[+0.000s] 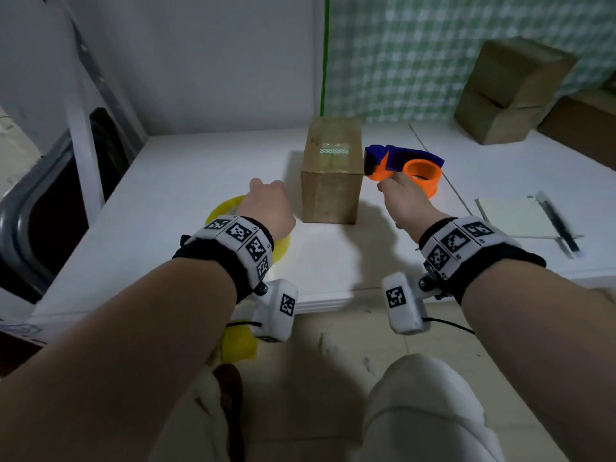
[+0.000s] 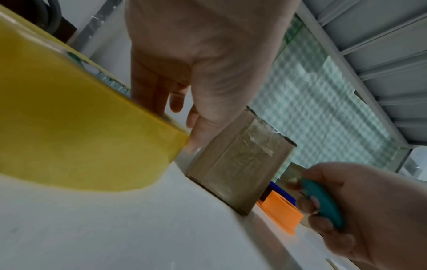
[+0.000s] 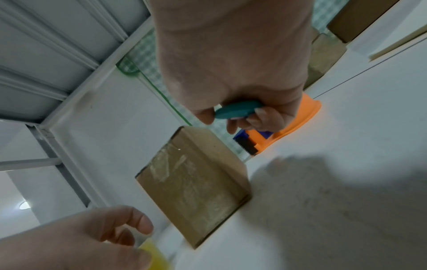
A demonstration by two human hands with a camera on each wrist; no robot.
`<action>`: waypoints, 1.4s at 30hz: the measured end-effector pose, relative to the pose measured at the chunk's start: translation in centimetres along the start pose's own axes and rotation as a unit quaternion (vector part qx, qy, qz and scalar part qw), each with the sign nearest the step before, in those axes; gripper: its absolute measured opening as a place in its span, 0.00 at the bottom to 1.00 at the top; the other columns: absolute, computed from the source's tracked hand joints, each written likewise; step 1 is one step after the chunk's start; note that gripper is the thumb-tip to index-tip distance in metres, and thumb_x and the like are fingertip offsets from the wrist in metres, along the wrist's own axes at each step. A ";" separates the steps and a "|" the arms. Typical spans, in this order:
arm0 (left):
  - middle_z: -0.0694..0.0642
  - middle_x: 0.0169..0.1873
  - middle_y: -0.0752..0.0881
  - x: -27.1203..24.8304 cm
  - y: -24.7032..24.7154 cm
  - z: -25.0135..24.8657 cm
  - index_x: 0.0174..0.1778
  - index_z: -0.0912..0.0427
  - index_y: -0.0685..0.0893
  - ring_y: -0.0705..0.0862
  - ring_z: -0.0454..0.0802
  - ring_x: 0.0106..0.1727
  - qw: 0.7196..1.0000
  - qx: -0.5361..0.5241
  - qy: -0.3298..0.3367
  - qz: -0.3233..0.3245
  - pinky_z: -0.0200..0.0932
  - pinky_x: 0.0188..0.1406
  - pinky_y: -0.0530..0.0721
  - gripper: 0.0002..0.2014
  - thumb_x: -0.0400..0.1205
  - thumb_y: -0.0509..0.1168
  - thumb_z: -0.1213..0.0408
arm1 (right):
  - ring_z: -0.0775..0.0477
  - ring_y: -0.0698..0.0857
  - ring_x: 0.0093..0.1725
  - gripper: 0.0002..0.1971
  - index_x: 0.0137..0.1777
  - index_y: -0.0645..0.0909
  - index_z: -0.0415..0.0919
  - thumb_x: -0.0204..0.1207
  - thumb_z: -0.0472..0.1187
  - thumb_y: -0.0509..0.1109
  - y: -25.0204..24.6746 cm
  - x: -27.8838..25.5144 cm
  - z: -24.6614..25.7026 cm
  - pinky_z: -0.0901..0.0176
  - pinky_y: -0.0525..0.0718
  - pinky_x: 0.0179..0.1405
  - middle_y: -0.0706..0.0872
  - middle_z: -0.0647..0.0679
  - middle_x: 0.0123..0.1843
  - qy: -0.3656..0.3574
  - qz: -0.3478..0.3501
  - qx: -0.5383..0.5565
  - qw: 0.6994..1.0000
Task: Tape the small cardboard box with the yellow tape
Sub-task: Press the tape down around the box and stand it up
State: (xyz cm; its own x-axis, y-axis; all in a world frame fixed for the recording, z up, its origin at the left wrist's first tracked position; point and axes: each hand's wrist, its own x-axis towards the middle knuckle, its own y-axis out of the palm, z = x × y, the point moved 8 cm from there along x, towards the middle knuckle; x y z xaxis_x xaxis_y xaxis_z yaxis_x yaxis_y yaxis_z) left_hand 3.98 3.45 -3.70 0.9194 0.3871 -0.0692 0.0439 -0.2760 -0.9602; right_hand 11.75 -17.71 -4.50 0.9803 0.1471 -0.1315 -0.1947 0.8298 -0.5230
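The small cardboard box point(image 1: 331, 171) stands on the white table point(image 1: 186, 181), with clear tape showing on its top and front point(image 2: 240, 164) point(image 3: 196, 184). Just left of it lies the yellow tape roll point(image 1: 221, 208) point(image 2: 80, 137). My left hand point(image 1: 266, 195) point(image 2: 177, 124) grips the roll's rim, with the fingers over the top and the thumb against the outer side. To the right of the box, my right hand point(image 1: 396, 188) point(image 3: 233, 117) holds the teal handle point(image 3: 238, 109) of an orange and blue tape dispenser point(image 1: 406, 166). The dispenser's spool looks empty.
Two larger cardboard boxes point(image 1: 510, 91) are stacked at the back right. A notepad point(image 1: 513, 215) and a dark pen point(image 1: 556, 225) lie on the right. The table's front edge point(image 1: 326, 305) runs just behind my wrists. A dark chair frame point(image 1: 50, 195) stands at the left.
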 end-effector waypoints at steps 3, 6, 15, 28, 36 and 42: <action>0.64 0.64 0.69 -0.2 -0.3 -0.1 0.66 0.61 0.73 0.78 0.60 0.46 1.000 -0.008 -0.020 0.009 0.48 0.45 0.76 0.21 0.77 0.65 0.65 | 0.39 0.77 0.46 0.07 0.49 0.75 0.39 0.79 0.42 0.61 0.0 -0.4 -1.2 0.55 0.74 0.40 0.77 0.45 0.39 0.009 0.014 -0.091 0.996; 0.63 0.66 0.69 -0.2 -1.1 -1.0 0.70 0.58 0.70 0.77 0.64 0.62 0.999 -0.048 -0.012 -0.003 0.50 0.50 0.75 0.28 0.74 0.68 0.63 | 0.35 0.78 0.65 0.20 0.70 0.71 0.36 0.80 0.41 0.63 -0.1 -1.1 -2.7 0.48 0.76 0.62 0.79 0.37 0.66 0.026 0.026 -0.189 0.981; 0.56 0.71 0.76 -0.2 -1.9 -4.4 0.81 0.49 0.59 0.77 0.54 0.68 0.961 -0.248 0.123 -0.020 0.38 0.55 0.72 0.40 0.74 0.70 0.59 | 0.36 0.74 0.70 0.21 0.70 0.75 0.47 0.79 0.49 0.62 -1.5 -1.7 -3.1 0.46 0.73 0.66 0.79 0.41 0.70 -0.004 -0.033 -0.260 0.965; 0.54 0.55 0.81 -0.7 -3.0 -5.8 0.68 0.45 0.79 0.80 0.51 0.59 0.955 -0.221 0.154 -0.122 0.36 0.51 0.70 0.30 0.72 0.64 0.35 | 0.49 0.78 0.67 0.21 0.70 0.77 0.53 0.81 0.56 0.57 -1.0 -2.8 2.6 0.44 0.76 0.72 0.81 0.53 0.67 -0.103 -0.019 0.145 0.984; 0.52 0.46 0.76 -4.2 -2.0 -5.3 0.66 0.50 0.81 0.78 0.52 0.54 0.957 -0.177 0.194 -0.122 0.37 0.48 0.69 0.32 0.68 0.70 0.38 | 0.38 0.85 0.54 0.15 0.60 0.82 0.53 0.79 0.55 0.62 -0.1 -4.5 1.8 0.37 0.83 0.59 0.87 0.51 0.52 -0.147 -0.029 0.073 0.986; 0.53 0.47 0.72 -4.6 -1.2 -5.0 0.70 0.53 0.78 0.79 0.56 0.55 0.958 -0.147 0.222 -0.110 0.37 0.51 0.70 0.37 0.66 0.76 0.45 | 0.33 0.85 0.52 0.16 0.63 0.80 0.53 0.79 0.54 0.63 0.1 -4.7 1.7 0.37 0.85 0.55 0.87 0.47 0.49 -0.152 -0.014 0.051 0.987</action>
State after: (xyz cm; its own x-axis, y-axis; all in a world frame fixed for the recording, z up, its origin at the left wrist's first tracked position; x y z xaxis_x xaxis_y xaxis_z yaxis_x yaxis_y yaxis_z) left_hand 1.69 -2.40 -0.85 0.9479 0.0696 0.3110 0.3038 -0.4920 -0.8159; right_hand 7.15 -17.38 -2.48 0.9525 0.2653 0.1495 -0.1780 0.8834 -0.4335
